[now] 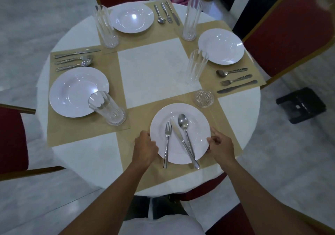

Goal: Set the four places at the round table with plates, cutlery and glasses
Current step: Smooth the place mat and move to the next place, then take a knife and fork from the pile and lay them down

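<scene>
Two bare forearms reached in from the near edge, and the left hand (pixel 145 146) and right hand (pixel 220 146) each held a side of the plate (pixel 199 135). The left fingers were curled over its left rim, and the right thumb and fingers pinched its right rim. The plate sat on the near mat (pixel 137 162) of the round table (pixel 81 162), or just above it; which one could not be told. A fork (pixel 167 140), knife (pixel 178 136) and spoon (pixel 183 121) lay loose across the plate, with the knife crossing the spoon's handle. The other three places looked finished: the left plate (pixel 72 91), far plate (pixel 131 18) and right plate (pixel 221 46) each had cutlery laid in a row beside them and a tall glass close by. A fourth tall glass (pixel 197 67) stood between the right mat and the bare centre of the table. A small cut-glass piece (pixel 204 98), either a coaster or a low dish, lay at the far right corner of the near mat. The step in hand looked like seating the last plate. Next, the hands would probably have to let go, lift the three pieces off one at a time and line them up on the left of the plate, to match the other places. The spare glass would then likely go to that far right corner. The crossed knife and spoon could slide or clatter if the plate tipped.
</scene>
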`<state>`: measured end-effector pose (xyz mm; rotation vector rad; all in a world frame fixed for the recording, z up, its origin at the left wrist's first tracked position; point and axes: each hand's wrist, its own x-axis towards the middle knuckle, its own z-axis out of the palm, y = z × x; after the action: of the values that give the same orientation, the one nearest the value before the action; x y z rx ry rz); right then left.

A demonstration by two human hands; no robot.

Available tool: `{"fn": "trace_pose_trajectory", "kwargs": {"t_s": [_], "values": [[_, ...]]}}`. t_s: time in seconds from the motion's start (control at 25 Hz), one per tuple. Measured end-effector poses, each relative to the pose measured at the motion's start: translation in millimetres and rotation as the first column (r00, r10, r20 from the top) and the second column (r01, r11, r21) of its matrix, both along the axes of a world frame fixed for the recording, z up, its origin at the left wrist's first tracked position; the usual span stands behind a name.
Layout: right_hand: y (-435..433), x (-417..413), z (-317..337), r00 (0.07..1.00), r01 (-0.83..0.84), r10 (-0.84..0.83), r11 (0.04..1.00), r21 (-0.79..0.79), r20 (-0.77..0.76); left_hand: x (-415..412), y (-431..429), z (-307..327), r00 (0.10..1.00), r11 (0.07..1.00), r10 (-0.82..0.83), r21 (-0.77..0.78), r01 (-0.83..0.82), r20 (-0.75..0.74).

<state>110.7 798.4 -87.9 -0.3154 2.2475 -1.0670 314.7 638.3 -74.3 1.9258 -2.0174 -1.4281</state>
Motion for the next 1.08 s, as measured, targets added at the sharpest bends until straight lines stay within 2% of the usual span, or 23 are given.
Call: {"fn": "trace_pose_trajectory", "kwargs": {"t_s": [0.16, 0.24, 0.32, 0.4, 0.52, 0.68, 0.92, 1.08], "values": [[-1.7, 3.8, 7.8, 0.999, 0.030, -0.030, 1.000, 0.004, -0.025, 1.6, 2.0, -1.1, 1.000, 1.000, -0.011, -0.022, 0.011, -0.009], [-5.3, 6.9, 15.6, 0.991, 0.047, -0.041, 0.998, 0.044, -0.126, 3.0, 3.5, 1.9, 0.996, 0.982, -0.089, -0.164, 0.093, 0.031], [-10.9, 15.1, 22.7, 0.952, 0.048, -0.015, 0.994, 0.101, -0.307, 3.9, 8.3, 3.1, 0.963, 0.886, -0.195, -0.387, 0.255, 0.188], [-17.9, 25.9, 25.9, 0.885, -0.069, 0.115, 0.991, 0.117, -0.451, -1.3, 15.3, 4.0, 0.919, 0.800, -0.255, -0.468, 0.375, 0.300], [-27.5, 43.9, 24.8, 0.779, -0.326, 0.392, 0.920, 0.218, -0.489, -14.0, 24.5, 1.2, 0.888, 0.833, -0.292, -0.361, 0.419, 0.355], [-36.2, 58.1, 19.6, 0.682, -0.405, 0.578, 0.809, 0.427, -0.448, -25.3, 28.2, -0.5, 0.880, 0.863, -0.268, -0.307, 0.400, 0.392], [-42.5, 63.7, 18.4, 0.718, -0.366, 0.607, 0.744, 0.558, -0.339, -22.1, 27.9, 11.8, 0.913, 0.904, -0.221, -0.278, 0.324, 0.344], [-41.6, 68.0, 22.9, 0.800, -0.347, 0.518, 0.811, 0.471, -0.302, -5.1, 21.2, 17.7, 0.935, 0.924, -0.194, -0.265, 0.276, 0.297]]}}
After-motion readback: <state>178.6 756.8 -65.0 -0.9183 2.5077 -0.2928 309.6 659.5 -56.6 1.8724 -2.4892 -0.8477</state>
